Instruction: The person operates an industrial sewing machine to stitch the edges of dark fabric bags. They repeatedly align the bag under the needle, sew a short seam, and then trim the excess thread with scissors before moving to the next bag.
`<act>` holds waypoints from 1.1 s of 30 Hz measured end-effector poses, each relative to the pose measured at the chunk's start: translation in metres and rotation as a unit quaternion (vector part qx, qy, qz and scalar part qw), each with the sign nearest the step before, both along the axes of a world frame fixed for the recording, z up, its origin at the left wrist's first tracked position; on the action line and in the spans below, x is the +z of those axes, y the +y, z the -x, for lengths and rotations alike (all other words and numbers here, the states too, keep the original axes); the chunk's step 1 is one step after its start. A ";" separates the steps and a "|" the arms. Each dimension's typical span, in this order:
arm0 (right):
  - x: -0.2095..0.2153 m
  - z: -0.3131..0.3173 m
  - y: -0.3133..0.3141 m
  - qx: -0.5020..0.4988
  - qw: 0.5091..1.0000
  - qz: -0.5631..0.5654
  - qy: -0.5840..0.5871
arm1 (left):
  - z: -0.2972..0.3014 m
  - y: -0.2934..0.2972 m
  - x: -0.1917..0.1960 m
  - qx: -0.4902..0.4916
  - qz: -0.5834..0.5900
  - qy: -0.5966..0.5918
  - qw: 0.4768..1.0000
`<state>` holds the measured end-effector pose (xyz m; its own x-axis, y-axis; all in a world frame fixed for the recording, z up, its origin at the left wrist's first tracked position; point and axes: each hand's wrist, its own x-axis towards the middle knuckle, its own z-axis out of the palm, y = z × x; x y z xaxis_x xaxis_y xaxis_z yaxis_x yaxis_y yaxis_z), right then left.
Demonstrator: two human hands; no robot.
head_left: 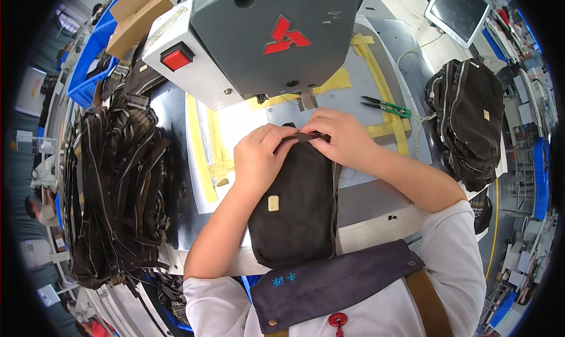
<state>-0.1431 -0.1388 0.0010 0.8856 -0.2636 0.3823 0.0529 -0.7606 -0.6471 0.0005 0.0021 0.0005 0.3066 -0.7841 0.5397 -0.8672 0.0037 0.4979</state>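
A dark brown zippered fabric pouch (pixel 297 202) with a small pale label hangs over the front edge of the table. Its top edge is pinched between the fingers of my left hand (pixel 259 157) and my right hand (pixel 341 138), which sit close together. A short dark strip of the pouch's edge shows between the two grips. Just beyond my fingers is the metal clamp foot (pixel 307 100) under the grey head of a sewing machine (pixel 276 43). What lies beneath my fingertips is hidden.
Yellow tape (pixel 385 72) marks the machine plate, where green-handled thread snips (pixel 385 107) lie on the right. Dark zippered pouches (pixel 118 184) are heaped at the left; more pouches (pixel 468 119) are stacked at the right. A red switch (pixel 176 59), blue crate (pixel 88 84) and small screen (pixel 459 10) stand farther back.
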 end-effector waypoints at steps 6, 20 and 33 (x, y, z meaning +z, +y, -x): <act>0.005 -0.003 -0.006 0.015 0.992 -0.114 0.060 | 0.001 0.001 -0.001 -0.009 -0.012 0.014 1.000; 0.001 -0.002 -0.005 -0.033 0.969 -0.228 0.088 | -0.002 0.003 -0.001 -0.022 -0.075 0.304 0.949; 0.000 0.001 0.001 -0.096 0.962 -0.254 0.015 | -0.004 0.003 -0.001 -0.019 -0.047 0.328 0.943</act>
<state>-0.1443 -0.1380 0.0013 0.8109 -0.5693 0.1354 -0.0818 -0.3394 -0.9371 0.0045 0.0048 -0.0005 0.5207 -0.8365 0.1710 -0.3729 -0.0426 0.9269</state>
